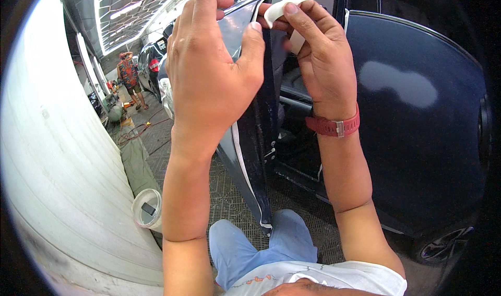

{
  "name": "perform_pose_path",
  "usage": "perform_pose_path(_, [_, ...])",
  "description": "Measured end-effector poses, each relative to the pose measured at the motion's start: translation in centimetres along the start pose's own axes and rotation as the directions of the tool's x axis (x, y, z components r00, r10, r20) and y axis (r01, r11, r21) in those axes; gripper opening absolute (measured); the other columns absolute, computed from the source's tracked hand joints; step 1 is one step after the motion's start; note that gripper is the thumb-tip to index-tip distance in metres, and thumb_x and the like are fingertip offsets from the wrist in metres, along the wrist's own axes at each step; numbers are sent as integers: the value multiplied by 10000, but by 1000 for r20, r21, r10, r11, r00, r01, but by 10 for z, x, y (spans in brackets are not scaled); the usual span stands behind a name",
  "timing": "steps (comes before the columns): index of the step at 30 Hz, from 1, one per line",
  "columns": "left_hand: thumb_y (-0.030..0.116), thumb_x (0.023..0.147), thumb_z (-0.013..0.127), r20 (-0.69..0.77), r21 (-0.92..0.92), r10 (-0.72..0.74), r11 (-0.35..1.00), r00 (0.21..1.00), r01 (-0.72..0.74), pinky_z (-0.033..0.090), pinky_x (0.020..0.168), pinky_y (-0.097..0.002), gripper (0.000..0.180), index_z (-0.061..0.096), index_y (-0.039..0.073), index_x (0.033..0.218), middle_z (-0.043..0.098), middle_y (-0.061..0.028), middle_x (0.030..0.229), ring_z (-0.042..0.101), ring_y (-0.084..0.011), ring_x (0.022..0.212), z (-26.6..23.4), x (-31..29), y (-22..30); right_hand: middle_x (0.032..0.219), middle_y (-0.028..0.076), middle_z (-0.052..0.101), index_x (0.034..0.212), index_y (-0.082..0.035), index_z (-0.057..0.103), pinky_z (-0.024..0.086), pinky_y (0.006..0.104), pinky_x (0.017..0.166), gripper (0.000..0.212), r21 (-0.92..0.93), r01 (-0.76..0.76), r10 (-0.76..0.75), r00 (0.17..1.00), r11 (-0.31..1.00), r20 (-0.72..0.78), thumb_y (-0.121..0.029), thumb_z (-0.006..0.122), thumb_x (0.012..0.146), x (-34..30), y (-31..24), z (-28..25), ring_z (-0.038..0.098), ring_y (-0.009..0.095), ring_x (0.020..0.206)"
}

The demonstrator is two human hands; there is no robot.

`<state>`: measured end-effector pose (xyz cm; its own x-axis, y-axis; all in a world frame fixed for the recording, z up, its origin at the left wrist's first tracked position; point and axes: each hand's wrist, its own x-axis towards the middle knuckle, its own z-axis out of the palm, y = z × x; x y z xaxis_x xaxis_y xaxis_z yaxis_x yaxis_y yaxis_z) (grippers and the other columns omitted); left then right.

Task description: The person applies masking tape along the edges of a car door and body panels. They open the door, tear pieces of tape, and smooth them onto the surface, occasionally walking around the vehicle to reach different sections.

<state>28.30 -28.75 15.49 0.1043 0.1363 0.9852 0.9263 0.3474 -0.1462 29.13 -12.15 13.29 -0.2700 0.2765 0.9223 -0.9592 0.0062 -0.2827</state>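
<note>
An open dark car door [253, 155] stands edge-on in front of me, with a white strip running along its edge. My left hand [209, 71] is at the upper part of the door, fingers apart, its thumb tip at the door's edge. Just to the right, my right hand [326, 56] pinches a curved white foam strip [289, 6] between thumb and fingers. One fingertip of that hand reaches toward the door edge. Whether the held strip joins the one on the door, I cannot tell.
The dark car body panel [417, 139] with a pale dull patch fills the right side. A white curtain-like wall [68, 155] stands left. A white bucket [147, 210] sits on the floor by it. Farther off are a person [129, 77], another car [151, 61] and a red hose [138, 133].
</note>
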Motion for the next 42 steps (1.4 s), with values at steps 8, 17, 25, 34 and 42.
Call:
perform_pose_path(8, [139, 884, 786, 3, -23, -32, 999, 999, 32, 534, 960, -410, 652, 556, 115, 1494, 690, -114, 1255, 666, -267, 1118, 9, 7, -3, 943, 13, 763, 1041, -54, 782, 468, 233, 757, 228, -152, -13, 23, 998, 988, 66, -276, 765, 994, 11, -2, -3, 666, 63, 872])
perform_pose_path(17, [133, 869, 801, 1, -32, -20, 999, 1000, 20, 542, 969, -429, 675, 548, 127, 1495, 692, -119, 1266, 674, -290, 1125, 4, 3, -1, 879, 33, 740, 964, -7, 756, 495, 237, 786, 199, -197, -16, 31, 997, 980, 71, -204, 769, 979, 9, 2, 6, 650, 67, 816])
perform_pose_path(25, [126, 866, 781, 31, 21, 20, 1000, 999, -20, 538, 986, -431, 672, 546, 117, 1496, 686, -129, 1274, 667, -293, 1134, 8, 4, -16, 875, 38, 741, 939, -14, 748, 501, 239, 765, 197, -193, -19, 31, 998, 981, 59, -207, 771, 970, 8, 7, 9, 659, 74, 811])
perform_pose_path(34, [93, 844, 744, 104, -102, 11, 995, 994, -1, 534, 998, -434, 692, 539, 114, 1505, 676, -143, 1287, 657, -302, 1155, 1, 7, -12, 1025, 26, 762, 1154, -42, 776, 525, 252, 826, 246, -185, -16, 35, 994, 983, 103, -254, 736, 1036, 16, 11, 4, 689, 91, 928])
perform_pose_path(42, [64, 822, 709, 80, -53, -8, 999, 997, 13, 529, 1010, -436, 716, 532, 110, 1514, 668, -154, 1300, 647, -308, 1176, 9, 8, -6, 969, 74, 781, 1106, 20, 775, 550, 251, 771, 260, -474, 103, -88, 995, 875, 54, -219, 766, 1003, 11, 6, 0, 705, 94, 874])
